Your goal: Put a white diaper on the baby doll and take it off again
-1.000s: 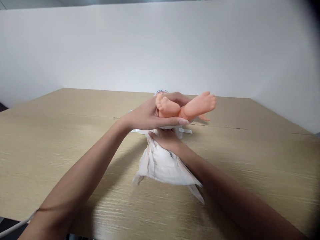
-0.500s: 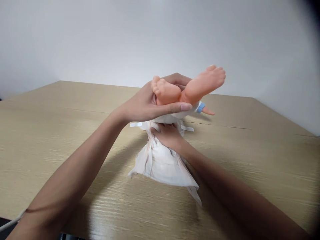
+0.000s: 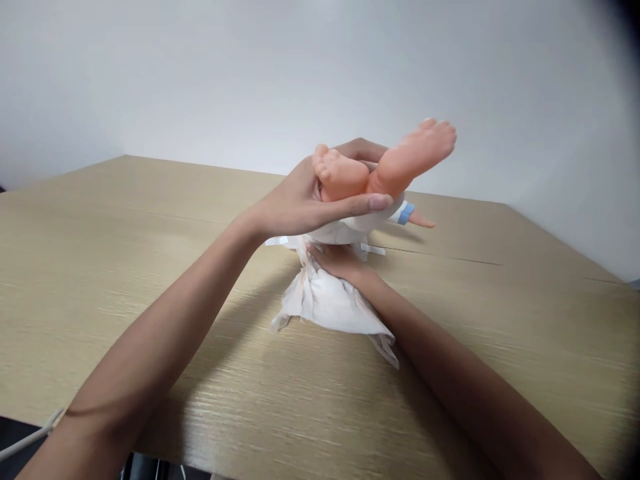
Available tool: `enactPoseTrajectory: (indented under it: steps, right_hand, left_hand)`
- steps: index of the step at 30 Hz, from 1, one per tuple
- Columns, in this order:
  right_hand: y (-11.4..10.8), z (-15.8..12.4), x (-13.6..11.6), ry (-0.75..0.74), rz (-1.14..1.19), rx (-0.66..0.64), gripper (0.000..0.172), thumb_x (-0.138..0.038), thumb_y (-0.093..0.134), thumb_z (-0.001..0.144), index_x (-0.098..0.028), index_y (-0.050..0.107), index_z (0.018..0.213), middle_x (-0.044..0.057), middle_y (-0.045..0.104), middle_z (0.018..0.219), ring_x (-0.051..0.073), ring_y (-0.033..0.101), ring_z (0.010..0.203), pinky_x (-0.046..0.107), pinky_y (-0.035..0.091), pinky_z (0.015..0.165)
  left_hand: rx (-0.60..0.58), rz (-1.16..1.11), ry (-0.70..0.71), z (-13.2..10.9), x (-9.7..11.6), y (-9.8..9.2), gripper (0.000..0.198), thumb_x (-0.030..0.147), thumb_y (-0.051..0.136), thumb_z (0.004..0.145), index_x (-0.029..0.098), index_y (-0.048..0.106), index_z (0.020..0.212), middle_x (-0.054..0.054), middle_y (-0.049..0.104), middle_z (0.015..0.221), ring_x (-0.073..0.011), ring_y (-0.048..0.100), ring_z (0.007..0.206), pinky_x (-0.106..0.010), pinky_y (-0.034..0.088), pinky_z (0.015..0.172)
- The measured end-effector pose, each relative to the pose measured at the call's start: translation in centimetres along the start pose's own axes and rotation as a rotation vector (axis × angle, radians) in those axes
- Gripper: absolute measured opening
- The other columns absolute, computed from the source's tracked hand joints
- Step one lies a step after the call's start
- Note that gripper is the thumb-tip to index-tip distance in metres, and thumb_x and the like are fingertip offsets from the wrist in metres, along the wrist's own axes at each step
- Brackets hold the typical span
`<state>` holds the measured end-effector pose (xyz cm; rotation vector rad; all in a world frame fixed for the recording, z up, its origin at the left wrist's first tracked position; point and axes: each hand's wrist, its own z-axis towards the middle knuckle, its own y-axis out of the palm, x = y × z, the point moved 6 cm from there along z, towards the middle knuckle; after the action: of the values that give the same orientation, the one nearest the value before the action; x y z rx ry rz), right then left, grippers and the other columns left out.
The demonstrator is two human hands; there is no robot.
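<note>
Diaper (image 3: 333, 307) is laid toward six o'clock, under the right hand (image 3: 340, 260), whose fingers' hold cannot be told; beyond, toward one o'clock, the doll's feet (image 3: 417, 155), clamped by the left hand (image 3: 293, 203), have been raised, presumably freeing room beneath.

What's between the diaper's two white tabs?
In the head view, the right hand lies between the tabs, touching the diaper beneath the doll's raised feet.
</note>
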<state>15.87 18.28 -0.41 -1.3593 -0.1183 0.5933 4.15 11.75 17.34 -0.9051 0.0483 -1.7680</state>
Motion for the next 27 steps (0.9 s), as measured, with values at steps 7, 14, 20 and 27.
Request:
enactPoseTrajectory:
  steps: [7,14,20,27]
  right_hand:
    - [-2.4,-2.9,-0.3,-0.052,0.102,-0.092,0.051,-0.038,0.037,0.120,-0.021,0.071,0.153,0.011,0.072,0.159,0.033,0.061,0.150,0.051,0.045,0.129]
    - [-8.7,-12.2,2.7,0.116,0.311,0.378,0.029,-0.055,0.069,0.107,-0.026,0.069,0.108,0.010,0.081,0.111,0.033,0.077,0.103,0.053,0.064,0.096]
    - [-10.5,-14.3,0.8,-0.070,0.366,0.557,0.068,-0.049,0.081,0.100,-0.026,0.049,0.156,0.018,0.067,0.156,0.038,0.068,0.142,0.059,0.061,0.116]
    - [-11.1,-14.2,0.8,-0.101,0.230,0.244,0.053,-0.031,0.058,0.109,-0.027,0.063,0.161,0.016,0.072,0.154,0.040,0.067,0.145,0.060,0.058,0.119]
  left_hand:
    - [-0.042,-0.001,0.028,-0.1,0.2,0.2,0.038,0.047,0.079,0.107,0.020,0.076,0.132,-0.007,0.079,0.144,-0.0249,0.075,0.135,-0.033,0.061,0.113]
    - [-0.090,-0.002,-0.047,-1.1,-0.8,2.0,0.048,0.057,0.087,0.097,0.021,0.079,0.128,-0.012,0.082,0.132,-0.0330,0.077,0.129,-0.046,0.063,0.112]
    - [-0.156,0.013,-0.195,-3.5,-0.7,4.6,0.053,0.053,0.091,0.094,0.024,0.080,0.137,-0.012,0.082,0.138,-0.0309,0.077,0.129,-0.045,0.062,0.114]
    - [-0.148,0.221,-0.203,-6.9,0.6,3.6,0.048,0.046,0.089,0.096,0.028,0.079,0.140,-0.010,0.080,0.144,-0.0305,0.073,0.135,-0.049,0.058,0.120]
